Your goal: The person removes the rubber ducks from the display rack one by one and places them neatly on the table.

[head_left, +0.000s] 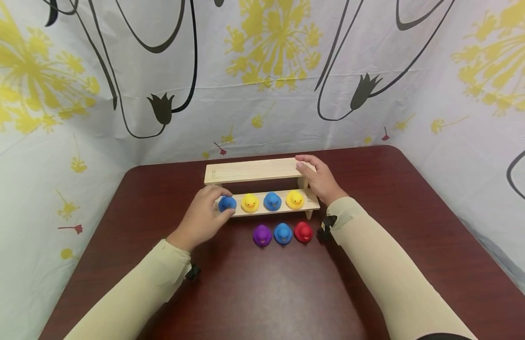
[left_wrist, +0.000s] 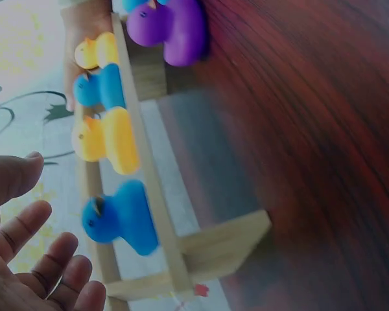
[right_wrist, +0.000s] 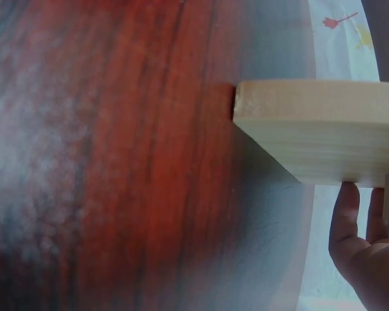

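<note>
A two-tier wooden shelf (head_left: 249, 170) stands on the table with rubber ducks along its lower board. My left hand (head_left: 201, 215) curves around the blue duck (head_left: 227, 204) at the left end. In the left wrist view, a gap shows between the loosely bent fingers (left_wrist: 63, 249) and that blue duck (left_wrist: 124, 218). Beside it sit a yellow duck (head_left: 249, 203), another blue one (head_left: 272, 201) and a second yellow one (head_left: 294, 199). My right hand (head_left: 324, 179) grips the right end of the shelf, fingers over the upper board; the right wrist view shows its fingertips at the side support (right_wrist: 337, 149).
On the table (head_left: 262, 293) before the shelf, a purple duck (head_left: 262, 235), a blue duck (head_left: 283, 233) and a red duck (head_left: 303, 232) stand in a row. A patterned cloth (head_left: 262, 123) hangs behind the table's back edge.
</note>
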Available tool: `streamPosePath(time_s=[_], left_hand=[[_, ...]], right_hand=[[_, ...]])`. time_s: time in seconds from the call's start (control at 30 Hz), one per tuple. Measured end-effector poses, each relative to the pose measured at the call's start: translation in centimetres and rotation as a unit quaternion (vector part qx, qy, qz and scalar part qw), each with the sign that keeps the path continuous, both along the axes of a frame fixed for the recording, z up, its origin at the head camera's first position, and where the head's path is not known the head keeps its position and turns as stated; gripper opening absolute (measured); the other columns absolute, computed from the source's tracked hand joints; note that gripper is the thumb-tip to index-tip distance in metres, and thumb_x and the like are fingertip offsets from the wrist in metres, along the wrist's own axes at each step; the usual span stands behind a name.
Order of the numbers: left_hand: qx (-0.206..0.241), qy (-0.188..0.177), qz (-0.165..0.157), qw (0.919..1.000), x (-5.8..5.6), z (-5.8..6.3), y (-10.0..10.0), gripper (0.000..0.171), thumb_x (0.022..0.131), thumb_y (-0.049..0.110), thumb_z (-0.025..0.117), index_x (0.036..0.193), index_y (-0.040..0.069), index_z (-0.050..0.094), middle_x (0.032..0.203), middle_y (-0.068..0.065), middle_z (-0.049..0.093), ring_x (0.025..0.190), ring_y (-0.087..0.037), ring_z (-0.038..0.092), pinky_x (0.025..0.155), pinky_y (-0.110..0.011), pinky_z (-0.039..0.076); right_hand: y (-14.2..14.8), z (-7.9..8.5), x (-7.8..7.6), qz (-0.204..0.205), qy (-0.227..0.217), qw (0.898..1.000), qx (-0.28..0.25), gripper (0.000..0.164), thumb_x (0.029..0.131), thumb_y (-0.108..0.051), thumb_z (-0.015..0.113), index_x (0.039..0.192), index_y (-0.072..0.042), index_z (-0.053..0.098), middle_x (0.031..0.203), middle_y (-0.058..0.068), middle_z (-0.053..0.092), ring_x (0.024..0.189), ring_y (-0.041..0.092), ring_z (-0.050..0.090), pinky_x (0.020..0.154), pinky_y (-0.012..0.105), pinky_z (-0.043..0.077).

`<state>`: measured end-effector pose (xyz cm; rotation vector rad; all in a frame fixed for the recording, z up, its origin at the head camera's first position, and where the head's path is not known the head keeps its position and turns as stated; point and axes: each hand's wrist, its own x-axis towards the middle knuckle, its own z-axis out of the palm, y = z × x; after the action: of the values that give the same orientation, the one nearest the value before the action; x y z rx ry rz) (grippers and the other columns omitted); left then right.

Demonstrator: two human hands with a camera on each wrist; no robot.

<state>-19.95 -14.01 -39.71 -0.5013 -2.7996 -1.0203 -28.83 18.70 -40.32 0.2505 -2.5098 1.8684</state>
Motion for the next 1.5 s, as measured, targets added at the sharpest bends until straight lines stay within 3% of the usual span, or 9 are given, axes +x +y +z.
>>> streamPosePath(time_s=[0.23, 0.7, 1.07, 1.5], left_hand=[[-0.017, -0.027, 0.029, 0.9991, -1.0, -1.1, -0.6, 0.039, 0.096, 0.022, 0.08, 0.128, 0.006, 0.067, 0.138, -0.016, 0.058, 0.133, -0.038, 0.051, 0.112, -0.058, 0.047], [-0.024, -0.045, 0.03, 0.9983, -1.5, -1.8, -1.0, 0.045, 0.096, 0.025, 0.079, 0.134, 0.006, 0.064, 0.138, -0.016, 0.058, 0.134, -0.038, 0.05, 0.113, -0.059, 0.045], [-0.022, -0.046, 0.03, 0.9982, -1.7, -2.3, -1.1, 0.04, 0.097, 0.023, 0.078, 0.131, 0.006, 0.065, 0.134, -0.015, 0.059, 0.13, -0.037, 0.052, 0.112, -0.058, 0.047], [-0.012, -0.025, 0.003, 0.9996, -0.3, -2.0, -0.7, 0.039, 0.095, 0.023, 0.08, 0.128, 0.007, 0.066, 0.132, -0.012, 0.062, 0.128, -0.034, 0.055, 0.113, -0.056, 0.046]], right_hand=[[0.0, -0.1, -0.1, 0.0, 0.001, 1.0, 0.0, 0.042, 0.11, -0.024, 0.058, 0.147, -0.006, 0.057, 0.16, 0.017, 0.046, 0.151, 0.035, 0.036, 0.127, 0.057, 0.026], [0.1, -0.1, 0.0, -0.002, 0.002, 1.0, -0.005, 0.042, 0.11, -0.024, 0.058, 0.147, -0.006, 0.057, 0.16, 0.017, 0.046, 0.152, 0.035, 0.036, 0.127, 0.056, 0.026], [0.0, 0.0, 0.1, -0.002, -0.002, 1.0, -0.01, 0.043, 0.11, -0.024, 0.058, 0.148, -0.003, 0.055, 0.162, 0.018, 0.044, 0.153, 0.036, 0.033, 0.127, 0.058, 0.024], [0.1, -0.4, -0.4, -0.002, -0.004, 1.0, -0.015, 0.042, 0.109, -0.024, 0.059, 0.147, -0.005, 0.057, 0.161, 0.017, 0.045, 0.153, 0.035, 0.034, 0.127, 0.056, 0.024]])
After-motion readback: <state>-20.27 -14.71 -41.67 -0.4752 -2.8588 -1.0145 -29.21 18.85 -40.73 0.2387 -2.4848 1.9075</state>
